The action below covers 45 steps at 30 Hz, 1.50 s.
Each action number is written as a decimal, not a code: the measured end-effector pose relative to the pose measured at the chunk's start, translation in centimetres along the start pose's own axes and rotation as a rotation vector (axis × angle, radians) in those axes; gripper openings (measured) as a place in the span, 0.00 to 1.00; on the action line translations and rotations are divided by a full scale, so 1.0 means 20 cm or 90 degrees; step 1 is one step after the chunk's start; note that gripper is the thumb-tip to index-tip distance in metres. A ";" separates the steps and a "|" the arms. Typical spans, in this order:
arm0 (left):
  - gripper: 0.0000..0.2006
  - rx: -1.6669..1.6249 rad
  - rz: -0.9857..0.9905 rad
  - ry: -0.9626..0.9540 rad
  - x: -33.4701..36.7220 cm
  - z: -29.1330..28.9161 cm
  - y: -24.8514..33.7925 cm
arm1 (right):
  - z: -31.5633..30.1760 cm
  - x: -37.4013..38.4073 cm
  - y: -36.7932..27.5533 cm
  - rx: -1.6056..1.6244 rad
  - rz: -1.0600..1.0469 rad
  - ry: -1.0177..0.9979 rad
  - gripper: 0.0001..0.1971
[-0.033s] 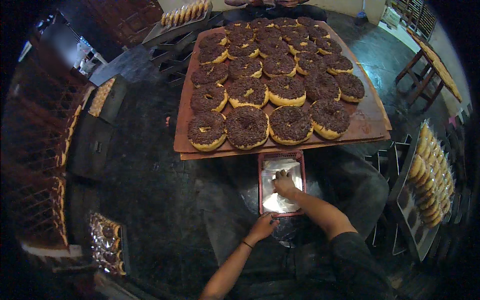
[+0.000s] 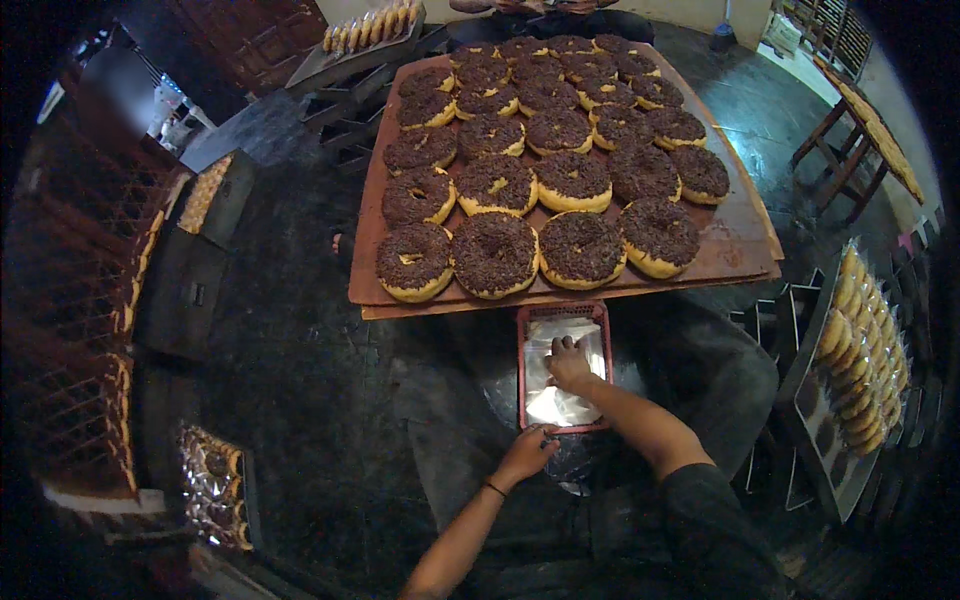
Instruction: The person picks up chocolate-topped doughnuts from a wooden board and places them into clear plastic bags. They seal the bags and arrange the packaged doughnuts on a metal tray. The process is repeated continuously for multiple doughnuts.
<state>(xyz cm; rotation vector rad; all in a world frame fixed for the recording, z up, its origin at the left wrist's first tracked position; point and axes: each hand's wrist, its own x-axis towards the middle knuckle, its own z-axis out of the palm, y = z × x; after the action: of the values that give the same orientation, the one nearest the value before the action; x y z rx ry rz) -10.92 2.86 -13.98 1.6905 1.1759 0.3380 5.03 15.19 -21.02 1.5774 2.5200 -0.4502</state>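
A red plastic basket [image 2: 521,372] stands just in front of the board, holding a stack of clear plastic bags [image 2: 557,405]. My right hand [image 2: 570,365] reaches into it, bent fingers spread on the bags, with no bag lifted between them. At the near edge of the basket is my left hand [image 2: 528,455], its fingers slightly apart beside the rim; I see nothing held in it. Beyond the basket, large ring doughnuts [image 2: 495,255] topped with dark chocolate sprinkles sit in rows on a brown board [image 2: 730,235].
To the right, a metal tray [image 2: 815,440] leans with wrapped pastries [image 2: 862,350] on it. Wrapped chocolate doughnuts [image 2: 212,490] lie at the lower left. Another tray of wrapped pastries [image 2: 370,30] is at the far left of the board. A wooden bench [image 2: 860,130] stands at the far right.
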 end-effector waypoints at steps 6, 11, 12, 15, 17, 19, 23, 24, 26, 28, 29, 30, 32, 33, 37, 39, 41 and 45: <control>0.16 -0.336 -0.053 -0.068 0.07 0.02 0.23 | -0.17 0.02 0.15 0.133 -0.062 -0.111 0.13; 0.26 -1.140 -0.023 -0.199 0.19 -0.17 0.21 | -1.00 -0.51 -0.18 0.146 -0.254 -0.100 0.19; 0.27 -1.294 0.066 -0.284 0.22 -0.27 0.26 | -1.02 -0.65 -0.19 0.055 -0.342 0.013 0.21; 0.29 -1.316 0.099 -0.295 0.19 -0.50 0.50 | -1.18 -0.91 -0.18 -0.003 -0.474 0.046 0.25; 0.30 -1.017 0.096 -0.330 0.12 -0.53 0.66 | -1.19 -0.98 -0.18 0.090 -0.481 0.035 0.27; 0.32 -0.893 0.115 -0.302 0.07 -0.58 0.75 | -1.19 -1.01 -0.20 0.223 -0.455 0.093 0.29; 0.38 -0.799 0.151 -0.345 0.00 -0.64 0.87 | -1.19 -1.07 -0.27 0.223 -0.487 0.148 0.26; 0.38 -0.743 0.163 -0.390 -0.02 -0.62 0.91 | -1.17 -1.09 -0.30 0.274 -0.434 0.210 0.28; 0.40 -0.756 0.270 -0.385 -0.06 -0.57 0.94 | -1.08 -1.08 -0.39 0.372 -0.323 0.330 0.31; 0.41 -0.834 0.414 -0.267 -0.09 -0.50 0.90 | -1.10 -1.06 -0.44 0.520 -0.179 0.386 0.36; 0.42 -0.841 0.456 -0.191 -0.12 -0.46 0.89 | -1.10 -1.05 -0.43 0.560 -0.179 0.380 0.36; 0.42 -0.790 0.451 -0.090 -0.16 -0.41 0.89 | -1.09 -1.02 -0.44 0.602 -0.188 0.371 0.36; 0.43 -0.729 0.408 0.059 -0.20 -0.32 0.91 | -1.09 -0.98 -0.44 0.671 -0.198 0.312 0.34; 0.43 -0.718 0.366 0.117 -0.21 -0.29 0.90 | -1.11 -0.96 -0.45 0.672 -0.198 0.292 0.32; 0.23 -1.027 0.215 0.186 -0.13 -0.29 0.78 | -1.11 -0.97 -0.43 0.505 -0.268 0.224 0.23; 0.21 -1.161 0.232 0.205 -0.14 -0.43 0.69 | -1.12 -1.02 -0.37 0.366 -0.362 0.171 0.21; 0.18 -1.166 0.251 0.340 -0.20 -0.60 0.65 | -1.23 -1.06 -0.19 0.427 -0.203 0.328 0.17; 0.19 -1.437 0.140 0.209 -0.15 -0.60 0.63 | -1.41 -0.75 0.16 0.233 0.228 0.740 0.42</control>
<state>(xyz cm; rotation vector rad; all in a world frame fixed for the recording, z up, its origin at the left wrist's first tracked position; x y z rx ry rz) -13.71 7.01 2.88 -0.3010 0.1730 1.3715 15.82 12.76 9.20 3.0312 2.7675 0.1512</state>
